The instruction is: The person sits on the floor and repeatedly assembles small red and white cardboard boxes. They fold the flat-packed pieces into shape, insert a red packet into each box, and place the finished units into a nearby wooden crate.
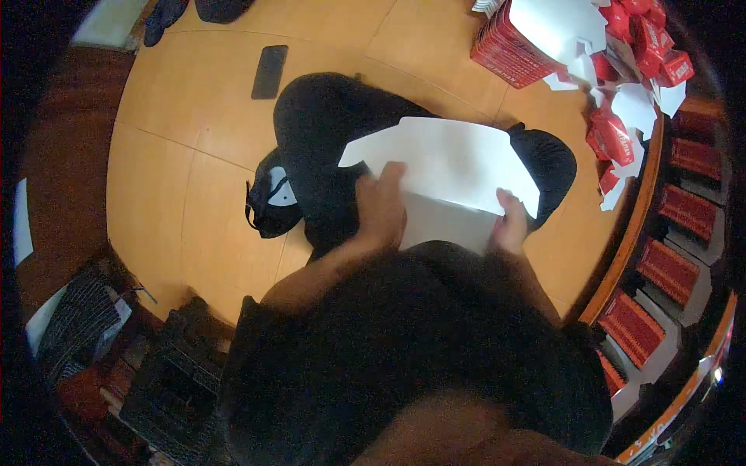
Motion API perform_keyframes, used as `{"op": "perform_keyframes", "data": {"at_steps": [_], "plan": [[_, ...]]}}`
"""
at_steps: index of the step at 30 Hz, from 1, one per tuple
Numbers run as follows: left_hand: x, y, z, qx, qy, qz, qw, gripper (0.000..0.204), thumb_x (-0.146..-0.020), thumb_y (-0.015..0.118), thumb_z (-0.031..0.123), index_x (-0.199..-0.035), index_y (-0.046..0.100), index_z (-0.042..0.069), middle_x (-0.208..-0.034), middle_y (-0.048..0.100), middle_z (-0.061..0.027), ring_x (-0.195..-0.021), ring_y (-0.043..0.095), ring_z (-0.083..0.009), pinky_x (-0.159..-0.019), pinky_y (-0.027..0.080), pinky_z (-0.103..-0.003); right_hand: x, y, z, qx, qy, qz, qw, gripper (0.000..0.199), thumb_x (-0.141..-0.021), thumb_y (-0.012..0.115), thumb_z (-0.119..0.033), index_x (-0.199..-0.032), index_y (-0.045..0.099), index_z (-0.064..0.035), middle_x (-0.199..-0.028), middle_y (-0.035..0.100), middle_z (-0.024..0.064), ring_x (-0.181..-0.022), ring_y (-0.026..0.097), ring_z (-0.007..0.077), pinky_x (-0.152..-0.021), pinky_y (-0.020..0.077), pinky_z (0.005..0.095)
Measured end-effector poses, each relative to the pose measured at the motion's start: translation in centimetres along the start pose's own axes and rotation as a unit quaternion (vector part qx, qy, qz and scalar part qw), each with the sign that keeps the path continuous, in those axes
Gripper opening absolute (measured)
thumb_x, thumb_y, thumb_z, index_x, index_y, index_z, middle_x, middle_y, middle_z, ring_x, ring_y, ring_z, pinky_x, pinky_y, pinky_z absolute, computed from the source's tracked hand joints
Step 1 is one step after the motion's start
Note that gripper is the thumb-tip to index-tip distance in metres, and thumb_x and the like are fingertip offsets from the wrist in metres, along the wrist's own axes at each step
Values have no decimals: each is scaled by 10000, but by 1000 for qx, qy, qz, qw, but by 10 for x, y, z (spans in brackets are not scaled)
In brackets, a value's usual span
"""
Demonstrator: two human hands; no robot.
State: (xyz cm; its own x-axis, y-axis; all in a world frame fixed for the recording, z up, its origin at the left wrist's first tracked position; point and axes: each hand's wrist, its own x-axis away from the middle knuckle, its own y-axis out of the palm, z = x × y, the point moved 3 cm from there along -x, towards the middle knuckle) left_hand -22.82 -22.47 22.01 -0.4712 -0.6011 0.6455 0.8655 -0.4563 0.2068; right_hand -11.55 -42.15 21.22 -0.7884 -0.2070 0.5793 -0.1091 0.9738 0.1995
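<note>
Left hand (381, 206) and right hand (509, 221) grip a flat white cardboard blank (451, 167), its long axis running left to right.

Phone (270, 71) left of boxes (513, 46)

Floor (194, 186): pale orange-tan wooden boards laid in large panels, seams visible, evenly lit (light source not in view). A dark flat phone (270, 71) lies on it at upper left, well apart from a pair of dark shoes (186, 9) at the top edge. Right side: a curved wooden shelf (633, 233) carrying rows of red cartons (668, 268). Upper right: a pile of red boxes and white card blanks (622, 62). Lower left: dark stacked items (85, 318), detail unclear.
</note>
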Motion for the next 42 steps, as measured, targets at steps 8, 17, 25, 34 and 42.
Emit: {"op": "perform_keyframes", "data": {"at_steps": [8,17,25,34,42], "plan": [[-21,13,26,67,-53,-146,986,397,-947,577,347,-1081,641,-21,-973,661,-110,-857,607,-193,-814,476,-345,-26,-16,-10,169,-74,-135,973,463,-979,570,-276,-1307,490,41,-1199,591,121,-1109,534,177,-980,399,317],[-101,112,118,-257,378,-312,833,424,-991,536,372,-1254,558,40,-1259,550,-101,-1064,574,-185,-908,484,-352,-100,-84,-119,208,-164,-40,963,390,-945,573,-87,-1307,512,43,-1126,650,82,-983,619,166,-896,494,299],[-331,279,124,-172,275,-253,912,466,-971,519,383,-1213,607,-5,-1143,662,-158,-1037,624,-240,-936,464,-352,-213,-79,-228,95,-221,-69,968,372,-936,589,-112,-1273,540,36,-1097,661,93,-957,626,172,-879,496,310],[-392,344,15,-70,172,-387,903,658,-1045,281,515,-1422,423,-5,-1361,533,-151,-1228,517,-235,-1077,387,-373,-324,-30,-227,208,-224,-93,948,353,-926,608,-140,-1235,571,28,-1064,674,106,-928,633,179,-861,498,323],[-284,241,15,-116,263,-264,921,472,-1053,368,332,-1365,460,-10,-1314,533,-151,-1178,532,-234,-1010,435,-384,-278,-47,-219,337,-233,-119,904,340,-918,624,-165,-1201,598,20,-1034,685,118,-902,640,185,-845,500,334]]}}
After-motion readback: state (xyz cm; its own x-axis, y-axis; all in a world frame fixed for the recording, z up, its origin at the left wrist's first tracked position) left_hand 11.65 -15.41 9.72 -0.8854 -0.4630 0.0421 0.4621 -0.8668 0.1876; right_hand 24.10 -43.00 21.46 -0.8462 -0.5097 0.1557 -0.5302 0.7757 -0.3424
